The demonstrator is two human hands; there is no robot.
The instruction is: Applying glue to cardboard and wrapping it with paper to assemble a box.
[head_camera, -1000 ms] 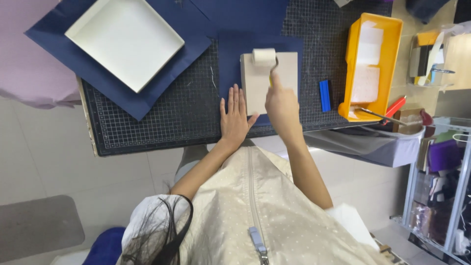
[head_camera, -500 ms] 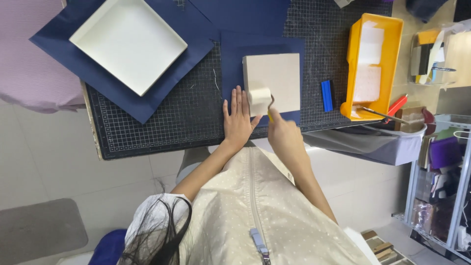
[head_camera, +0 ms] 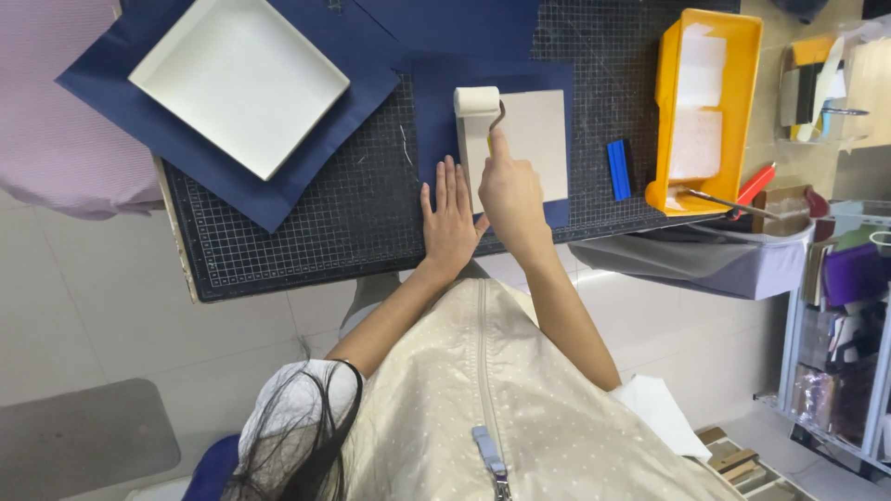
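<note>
Roller point(head_camera: 477, 101) at board point(head_camera: 529, 139) far edge, right hand point(head_camera: 509, 195) gripping.

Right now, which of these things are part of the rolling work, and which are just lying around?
In use:
right hand gripping the small roller
pale board on a dark blue sheet
left hand flat beside it, on the cutting mat

Lying about:
white shallow box
orange tray
blue scraper

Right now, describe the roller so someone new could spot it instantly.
Start at the black gridded cutting mat and find the dark blue sheet at its middle with a pale board on it. The roller sits at that board's far left corner, held by the right hand: the only small white cylinder, unlike the flat blue scraper nearby.
</note>
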